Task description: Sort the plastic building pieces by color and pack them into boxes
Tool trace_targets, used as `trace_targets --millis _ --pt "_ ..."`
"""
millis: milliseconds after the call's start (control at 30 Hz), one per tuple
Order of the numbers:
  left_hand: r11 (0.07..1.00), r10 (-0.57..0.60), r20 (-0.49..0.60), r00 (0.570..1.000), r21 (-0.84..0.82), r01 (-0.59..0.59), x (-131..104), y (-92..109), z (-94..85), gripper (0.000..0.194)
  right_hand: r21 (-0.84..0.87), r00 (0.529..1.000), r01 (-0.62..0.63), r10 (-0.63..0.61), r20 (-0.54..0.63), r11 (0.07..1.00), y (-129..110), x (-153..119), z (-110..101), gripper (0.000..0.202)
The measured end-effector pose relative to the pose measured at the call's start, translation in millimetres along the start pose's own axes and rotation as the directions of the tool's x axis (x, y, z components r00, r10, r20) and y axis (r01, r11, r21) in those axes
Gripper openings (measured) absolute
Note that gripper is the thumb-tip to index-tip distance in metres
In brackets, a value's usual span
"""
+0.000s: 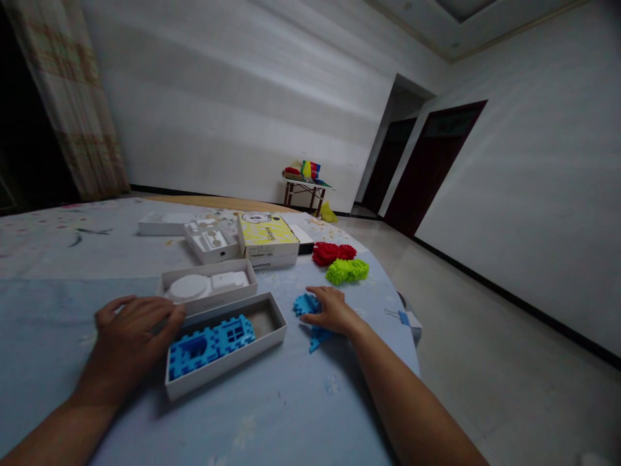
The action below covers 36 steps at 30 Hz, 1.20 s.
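Note:
My left hand (133,336) is at the left end of an open white box (228,367), its thumb by the rim and its fingers loosely apart. Inside that box lie blue interlocking toy panels (213,343), one with a window grid. To the right of the box, my right hand (334,309) is closed around a blue interlocking piece (304,304), thumb and forefinger on either side. Another blue piece (319,338) sits on the cloth under the hand, partly hidden by it.
Behind the front box stands a white box (167,281) holding white devices. Farther back are a yellow-and-white box (269,239), an open white box (211,243), and red (334,253) and lime-green (347,271) bundles. A blue binder clip (403,318) is by the round table's right edge.

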<state>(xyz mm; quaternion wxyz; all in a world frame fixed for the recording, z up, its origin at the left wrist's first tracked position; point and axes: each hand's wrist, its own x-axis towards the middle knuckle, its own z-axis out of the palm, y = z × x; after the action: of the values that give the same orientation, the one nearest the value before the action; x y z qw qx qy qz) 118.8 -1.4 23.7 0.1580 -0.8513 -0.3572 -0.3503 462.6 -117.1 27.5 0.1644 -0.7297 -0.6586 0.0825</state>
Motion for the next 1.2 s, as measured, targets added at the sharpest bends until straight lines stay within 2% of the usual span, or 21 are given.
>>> trace_targets --millis 233,367,433,533,633,733,833,967,1200 --pt "0.999 -0.034 0.035 0.999 -0.017 0.035 -0.7 3.0 -3.8 0.025 -0.073 0.998 -0.027 0.031 0.055 0.997 -6.0 10.2 6.4 0.067" --pt "0.999 -0.034 0.029 0.999 -0.034 0.035 0.3 4.8 -6.3 0.026 -0.06 0.997 -0.019 0.023 0.073 0.998 -10.4 11.7 0.0 0.068" --pt "0.998 -0.046 0.023 0.999 -0.047 0.047 0.6 5.3 -6.0 0.025 -0.041 0.999 -0.006 0.008 0.034 0.999 -13.5 11.7 -6.6 0.068" --pt "0.995 -0.07 0.01 0.998 -0.066 0.07 0.7 6.1 -4.0 0.025 0.032 0.995 0.079 -0.077 -0.07 0.996 -23.2 12.1 -18.9 0.066" --pt "0.994 -0.079 0.004 0.997 -0.078 0.079 0.4 6.8 -2.3 0.026 0.095 0.964 0.258 -0.249 -0.094 0.962 -42.1 14.5 -28.7 0.067" --pt "0.994 -0.075 0.017 0.997 -0.085 0.076 -0.2 7.0 -2.7 0.027 0.098 0.916 0.401 -0.402 -0.012 0.911 -66.6 20.2 -31.9 0.073" --pt "0.99 -0.09 0.03 0.995 -0.108 0.093 -0.6 7.2 -4.1 0.025 0.043 0.87 0.476 -0.477 0.121 0.879 -88.1 28.5 -29.8 0.075" --pt "0.986 -0.106 0.028 0.994 -0.127 0.109 -0.3 7.9 -4.8 0.022 -0.076 0.858 0.477 -0.445 0.258 0.876 -104.4 38.2 -26.3 0.072" --pt "0.989 -0.098 0.042 0.994 -0.105 0.102 -0.6 8.0 -4.6 0.024 -0.165 0.832 0.524 -0.46 0.31 0.836 -108.9 40.3 -29.6 0.073"
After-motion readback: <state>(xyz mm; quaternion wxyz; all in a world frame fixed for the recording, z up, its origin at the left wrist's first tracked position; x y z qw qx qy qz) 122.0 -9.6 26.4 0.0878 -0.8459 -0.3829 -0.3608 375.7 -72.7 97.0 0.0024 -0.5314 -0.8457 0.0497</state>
